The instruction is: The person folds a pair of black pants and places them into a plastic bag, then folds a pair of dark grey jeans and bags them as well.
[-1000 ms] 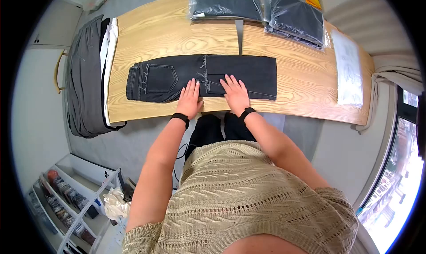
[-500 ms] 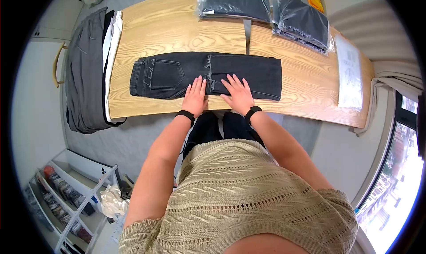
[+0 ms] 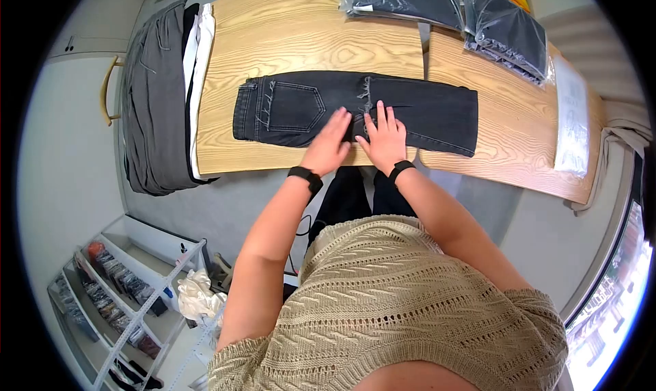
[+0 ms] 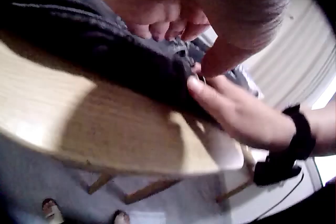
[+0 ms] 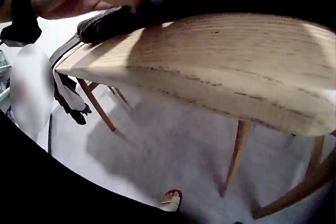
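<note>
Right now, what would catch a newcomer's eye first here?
Probably the folded black jeans, frayed across one leg, on the wooden table, with the left hand and right hand at their near edge. Next come the grey garment at the table's left end and the plastic-wrapped dark bundles along its far side.

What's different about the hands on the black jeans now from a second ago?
The right hand moved left, closer to the left hand and the waistband end. The left hand turned, so its fingers slant more to the right. Nothing clearly got taken hold of or let go. The folded ripped black jeans still lie on the wooden table; the head camera's view just shifted.
</note>
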`<state>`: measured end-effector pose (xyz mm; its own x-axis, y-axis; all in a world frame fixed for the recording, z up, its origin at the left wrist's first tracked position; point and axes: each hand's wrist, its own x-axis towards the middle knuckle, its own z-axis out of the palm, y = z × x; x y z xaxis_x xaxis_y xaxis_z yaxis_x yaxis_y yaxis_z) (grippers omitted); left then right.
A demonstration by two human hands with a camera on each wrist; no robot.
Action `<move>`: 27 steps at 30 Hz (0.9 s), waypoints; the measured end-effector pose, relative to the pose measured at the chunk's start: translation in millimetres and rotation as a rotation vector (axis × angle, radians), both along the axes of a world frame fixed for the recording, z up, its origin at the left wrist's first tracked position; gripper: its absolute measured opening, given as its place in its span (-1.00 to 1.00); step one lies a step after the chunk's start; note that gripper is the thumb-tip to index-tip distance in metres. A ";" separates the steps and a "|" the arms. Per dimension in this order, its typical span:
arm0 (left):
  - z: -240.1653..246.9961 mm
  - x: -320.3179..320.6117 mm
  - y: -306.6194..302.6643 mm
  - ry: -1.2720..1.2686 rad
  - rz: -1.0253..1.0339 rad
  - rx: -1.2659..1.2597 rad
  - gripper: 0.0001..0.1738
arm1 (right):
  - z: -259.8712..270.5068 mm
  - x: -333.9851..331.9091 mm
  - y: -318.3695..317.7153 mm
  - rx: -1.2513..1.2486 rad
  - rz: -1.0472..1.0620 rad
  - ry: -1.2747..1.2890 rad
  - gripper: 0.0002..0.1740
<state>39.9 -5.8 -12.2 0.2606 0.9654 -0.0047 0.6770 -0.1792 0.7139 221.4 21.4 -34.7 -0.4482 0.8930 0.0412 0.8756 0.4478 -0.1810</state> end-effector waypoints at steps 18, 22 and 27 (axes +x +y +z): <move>-7.6 -218.1 32.2 -0.499 0.747 -0.717 -0.40 | 3.8 -4.7 0.2 -0.034 -0.049 0.007 -0.40; 61.0 -200.9 39.8 -0.732 0.683 -0.801 -0.57 | 5.1 -2.3 -1.3 -0.050 -0.054 0.023 -0.40; 171.3 -113.2 56.8 -0.920 0.490 -0.881 -0.67 | 1.5 2.4 -2.8 -0.035 -0.057 0.040 -0.41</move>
<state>-73.3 50.9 159.1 0.1388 0.7263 -0.6732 -0.2386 0.6843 0.6891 223.8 18.6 -33.2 -0.3956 0.9180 0.0267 0.8911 0.3907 -0.2307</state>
